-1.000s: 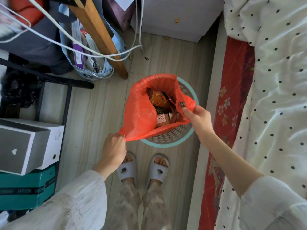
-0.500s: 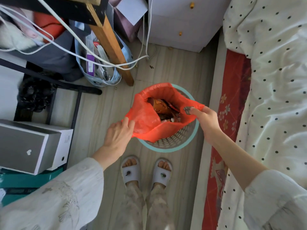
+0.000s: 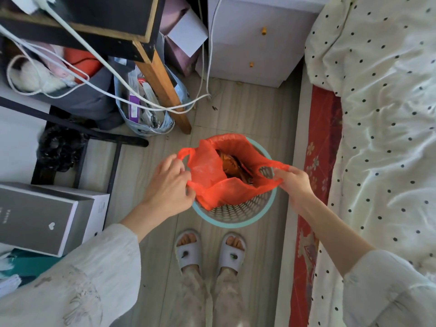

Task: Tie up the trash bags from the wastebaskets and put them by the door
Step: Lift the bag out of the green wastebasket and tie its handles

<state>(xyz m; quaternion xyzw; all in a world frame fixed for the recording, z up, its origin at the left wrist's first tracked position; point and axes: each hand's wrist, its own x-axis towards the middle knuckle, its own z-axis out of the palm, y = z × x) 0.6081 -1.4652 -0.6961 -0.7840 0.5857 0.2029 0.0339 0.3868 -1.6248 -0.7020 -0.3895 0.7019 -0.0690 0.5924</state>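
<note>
An orange trash bag (image 3: 212, 182) sits in a round teal mesh wastebasket (image 3: 238, 212) on the wooden floor in front of my feet. Its mouth is open and brown wrappers show inside. My left hand (image 3: 168, 185) pinches the bag's left handle loop. On the other side, my right hand (image 3: 295, 182) pinches the right handle loop, stretched out over the basket's rim. The bag hangs partly lifted between both hands.
A bed with a polka-dot cover (image 3: 382, 128) and a red floral sheet (image 3: 316, 166) runs along the right. A white drawer unit (image 3: 254, 41) stands ahead. A wooden table leg (image 3: 165, 88), white cables, a full blue bag (image 3: 146, 114) and stacked boxes (image 3: 47, 215) crowd the left.
My left hand moved up from the bag's lower left edge and now pinches its left handle loop. The right hand kept its hold on the right handle.
</note>
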